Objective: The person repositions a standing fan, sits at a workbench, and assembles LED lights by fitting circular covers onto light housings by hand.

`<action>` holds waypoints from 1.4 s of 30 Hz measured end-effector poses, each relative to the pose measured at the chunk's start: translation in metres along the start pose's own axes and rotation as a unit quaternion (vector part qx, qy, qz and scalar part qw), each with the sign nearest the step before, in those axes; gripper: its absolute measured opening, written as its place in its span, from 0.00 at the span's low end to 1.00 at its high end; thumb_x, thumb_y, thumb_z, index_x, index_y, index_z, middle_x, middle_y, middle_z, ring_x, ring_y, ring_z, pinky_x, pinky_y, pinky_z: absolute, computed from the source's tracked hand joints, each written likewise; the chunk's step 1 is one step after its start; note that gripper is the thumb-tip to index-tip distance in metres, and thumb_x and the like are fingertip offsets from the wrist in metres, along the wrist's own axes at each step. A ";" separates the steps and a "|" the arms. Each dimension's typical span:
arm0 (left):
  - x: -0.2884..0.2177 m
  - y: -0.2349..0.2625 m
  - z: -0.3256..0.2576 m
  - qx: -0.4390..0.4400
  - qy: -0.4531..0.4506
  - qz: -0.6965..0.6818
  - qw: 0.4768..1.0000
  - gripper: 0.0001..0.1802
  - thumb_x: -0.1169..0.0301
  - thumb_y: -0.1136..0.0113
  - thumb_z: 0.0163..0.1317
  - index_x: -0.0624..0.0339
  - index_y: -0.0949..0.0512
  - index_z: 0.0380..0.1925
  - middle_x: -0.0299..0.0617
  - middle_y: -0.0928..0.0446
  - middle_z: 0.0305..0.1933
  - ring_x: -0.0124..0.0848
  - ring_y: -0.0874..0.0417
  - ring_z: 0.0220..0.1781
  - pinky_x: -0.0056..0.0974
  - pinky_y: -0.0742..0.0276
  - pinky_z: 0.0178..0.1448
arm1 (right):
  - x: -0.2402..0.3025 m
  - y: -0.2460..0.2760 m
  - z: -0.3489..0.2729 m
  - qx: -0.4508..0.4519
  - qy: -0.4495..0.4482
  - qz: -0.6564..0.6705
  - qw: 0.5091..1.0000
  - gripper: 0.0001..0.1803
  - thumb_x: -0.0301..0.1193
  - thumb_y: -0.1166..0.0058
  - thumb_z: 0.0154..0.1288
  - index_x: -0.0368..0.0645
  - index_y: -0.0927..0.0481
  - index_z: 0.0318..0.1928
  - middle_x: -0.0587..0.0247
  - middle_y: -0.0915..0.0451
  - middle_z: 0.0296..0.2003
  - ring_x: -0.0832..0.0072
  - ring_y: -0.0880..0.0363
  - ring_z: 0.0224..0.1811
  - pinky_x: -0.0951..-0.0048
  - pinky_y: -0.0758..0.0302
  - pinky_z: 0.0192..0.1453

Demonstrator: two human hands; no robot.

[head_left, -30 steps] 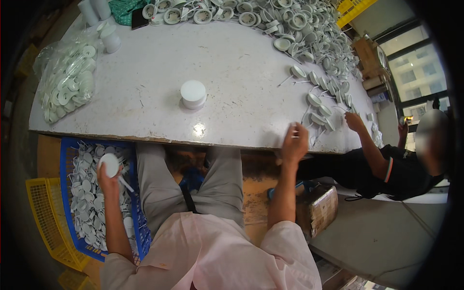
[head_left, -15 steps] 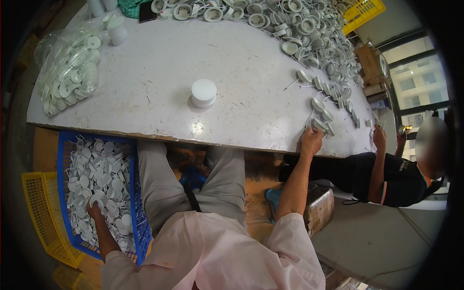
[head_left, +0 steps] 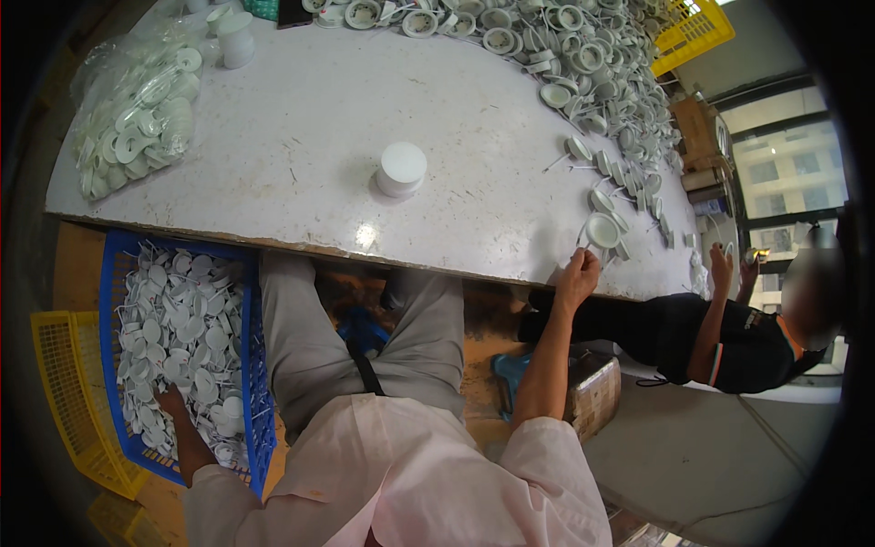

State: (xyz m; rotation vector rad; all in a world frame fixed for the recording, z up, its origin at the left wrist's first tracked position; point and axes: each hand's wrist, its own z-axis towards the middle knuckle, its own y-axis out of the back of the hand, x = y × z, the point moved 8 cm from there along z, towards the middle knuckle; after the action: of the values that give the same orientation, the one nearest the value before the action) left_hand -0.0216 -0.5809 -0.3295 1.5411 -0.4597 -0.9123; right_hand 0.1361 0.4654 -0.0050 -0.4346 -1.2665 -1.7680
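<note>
From where I stand, the two hands are well apart. The right hand [head_left: 577, 278] is at the front edge of the counter [head_left: 301, 137], thumb and fingers pinched together on what looks like the cord of a round white fixture [head_left: 603, 231], its shallow dish face turned up. The left hand [head_left: 171, 398] is down among the white pieces [head_left: 196, 333] filling the blue basket [head_left: 262, 410]; its fingertips are partly hidden, so I can't tell whether they grip anything.

For the right, I'd hold close to the fixture's body, since a piece hung by its lead would likely swing and knock its neighbours. Better to raise it clear of the loose row [head_left: 602, 164] before drawing it in, so that no cords snag (they look quick to tangle, lying about like that). For the left, if it is letting a piece go, a low release should spare the rims; if it is taking one, a single rim between finger and thumb would serve best. Both forearms do well to keep wide of the white stack of discs [head_left: 402, 168] standing mid-counter.
</note>
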 end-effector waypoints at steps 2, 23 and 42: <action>-0.051 -0.006 -0.020 0.009 -0.099 -0.028 0.995 0.27 0.66 0.37 0.50 0.68 0.27 0.49 0.56 0.26 0.52 0.49 0.26 0.55 0.44 0.33 0.61 | 0.026 -0.002 -0.021 0.006 0.019 0.052 0.998 0.12 0.33 0.48 0.64 0.34 0.25 0.35 0.62 0.24 0.27 0.74 0.28 0.29 0.73 0.29 0.38; -0.635 0.192 -0.408 0.460 -0.414 -0.503 0.603 0.44 0.70 0.27 0.43 0.61 0.41 0.60 0.50 0.29 0.59 0.36 0.27 0.60 0.38 0.31 0.62 | 0.158 -0.074 -0.215 0.406 0.082 0.328 0.849 0.18 0.21 0.48 0.60 0.35 0.27 0.52 0.62 0.22 0.44 0.75 0.26 0.46 0.74 0.31 0.52; -0.583 0.173 -0.369 0.377 -0.374 -0.480 0.698 0.39 0.72 0.28 0.43 0.63 0.36 0.57 0.48 0.26 0.52 0.36 0.25 0.56 0.37 0.30 0.59 | 0.214 -0.191 -0.106 0.441 -0.091 0.212 0.867 0.19 0.42 0.36 0.54 0.41 0.28 0.26 0.71 0.31 0.18 0.84 0.35 0.19 0.80 0.35 0.23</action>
State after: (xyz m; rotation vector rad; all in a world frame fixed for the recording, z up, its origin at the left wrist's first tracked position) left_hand -0.0594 0.0537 -0.0106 2.1395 -0.6443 -2.4684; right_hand -0.1143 0.2893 -0.0071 -0.3034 -1.7884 -0.6653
